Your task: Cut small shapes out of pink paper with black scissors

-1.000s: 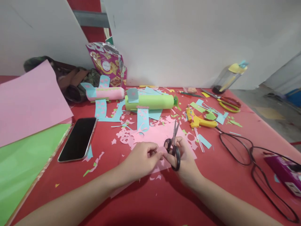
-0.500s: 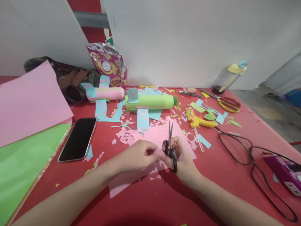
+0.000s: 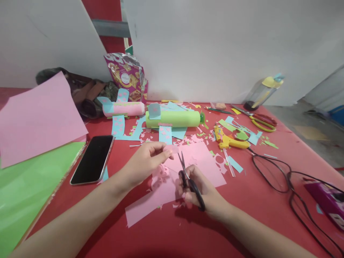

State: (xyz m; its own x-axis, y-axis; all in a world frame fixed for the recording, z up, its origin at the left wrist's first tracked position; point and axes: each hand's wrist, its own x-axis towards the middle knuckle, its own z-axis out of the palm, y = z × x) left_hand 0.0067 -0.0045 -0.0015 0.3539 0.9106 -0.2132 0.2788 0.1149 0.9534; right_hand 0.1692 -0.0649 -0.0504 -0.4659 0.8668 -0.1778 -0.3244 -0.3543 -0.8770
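Note:
Between thumb and fingers, my left hand point(image 3: 147, 160) pinches a small piece of pink paper point(image 3: 171, 148). My right hand point(image 3: 200, 188) is closed around the black handles of a pair of scissors point(image 3: 184, 165), whose blades point up and stand slightly apart, close to the piece's right end. Beneath both hands lies a larger pink sheet point(image 3: 205, 156) with pink offcuts on and around it. Behind it are a green paper-covered bottle point(image 3: 178, 119) with light blue fins and a pink paper-covered bottle point(image 3: 125, 108) with similar fins, both on their sides.
A phone point(image 3: 92, 160) lies left, beside pink paper point(image 3: 40, 122) and green sheets point(image 3: 40, 193). To the right are a yellow glue gun point(image 3: 228, 139) with its cable point(image 3: 285, 190), larger scissors point(image 3: 262, 121) and a clear bottle point(image 3: 260, 94). A snack bag point(image 3: 127, 77) stands behind.
My left hand has moved up and left with the small pink piece, away from my right hand. The scissors have dropped lower and tilted left. The camera view has shifted slightly.

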